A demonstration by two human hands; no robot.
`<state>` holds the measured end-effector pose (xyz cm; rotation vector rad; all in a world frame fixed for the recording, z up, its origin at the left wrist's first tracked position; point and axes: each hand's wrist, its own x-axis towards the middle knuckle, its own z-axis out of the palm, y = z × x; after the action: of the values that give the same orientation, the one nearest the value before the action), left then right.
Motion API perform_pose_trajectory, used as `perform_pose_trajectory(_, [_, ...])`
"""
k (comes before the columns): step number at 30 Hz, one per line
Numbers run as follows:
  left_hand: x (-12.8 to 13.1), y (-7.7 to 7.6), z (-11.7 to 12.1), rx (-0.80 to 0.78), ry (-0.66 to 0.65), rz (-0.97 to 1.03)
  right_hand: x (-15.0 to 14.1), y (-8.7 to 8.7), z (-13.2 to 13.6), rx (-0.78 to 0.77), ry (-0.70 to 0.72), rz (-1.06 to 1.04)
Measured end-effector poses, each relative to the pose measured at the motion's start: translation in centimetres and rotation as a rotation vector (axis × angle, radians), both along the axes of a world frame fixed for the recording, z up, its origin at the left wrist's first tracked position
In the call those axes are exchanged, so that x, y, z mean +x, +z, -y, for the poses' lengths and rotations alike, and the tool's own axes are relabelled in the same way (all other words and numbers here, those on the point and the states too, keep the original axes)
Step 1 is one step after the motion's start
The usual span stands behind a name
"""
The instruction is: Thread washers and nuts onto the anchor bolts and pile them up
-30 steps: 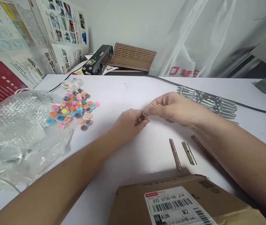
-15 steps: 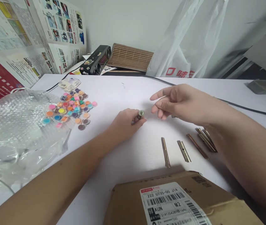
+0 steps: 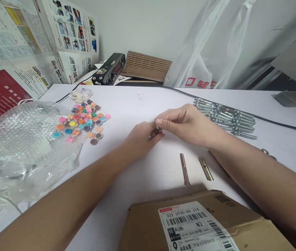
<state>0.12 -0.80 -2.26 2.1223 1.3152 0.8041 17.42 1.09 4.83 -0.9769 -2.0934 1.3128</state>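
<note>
My left hand (image 3: 144, 137) is closed around a short metal bolt (image 3: 158, 128), whose round silvery end shows between thumb and fingers. The rest of the bolt is hidden in the fist. My right hand (image 3: 183, 123) meets it there, thumb and fingertips pinched together at the bolt's end; whatever these fingertips grip is too small and covered to make out. Nearer the box lie a thin coppery metal sleeve (image 3: 185, 169) and a wider brass-coloured slotted sleeve (image 3: 205, 169). Beyond the right wrist several silvery expansion bolts (image 3: 242, 120) lie in a row.
A cardboard box (image 3: 142, 223) with a shipping label fills the near edge. Left are small colourful lidded pots (image 3: 72, 123) and bubble wrap (image 3: 28, 136). A black cable (image 3: 275, 122) crosses behind the bolts. Several washers (image 3: 265, 151) lie beside the right forearm.
My right hand has moved left and down from open air to the bolt in my left hand, its fingers closing. The row of bolts it covered is now visible. My left hand stays put.
</note>
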Motion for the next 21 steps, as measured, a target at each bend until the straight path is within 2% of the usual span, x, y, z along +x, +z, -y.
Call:
perform_pose_trajectory(5, [0.0, 0.1, 0.0, 0.013, 0.007, -0.003, -0.4, -1.5, 0.2, -0.027, -0.021, -0.077])
perform_pose_trajectory(15, [0.0, 0.2, 0.0, 0.015, -0.009, -0.002, 0.1, -1.9, -0.3, -0.122, -0.009, -0.075])
perform_pose_trajectory(18, [0.0, 0.2, 0.0, -0.003, 0.004, -0.036, 0.5, -1.2, -0.5, -0.088, -0.023, -0.004])
perform_pose_trajectory(21, [0.0, 0.3, 0.0, -0.03, 0.013, -0.044, 1.7, 0.9, -0.1, 0.044, -0.228, 0.095])
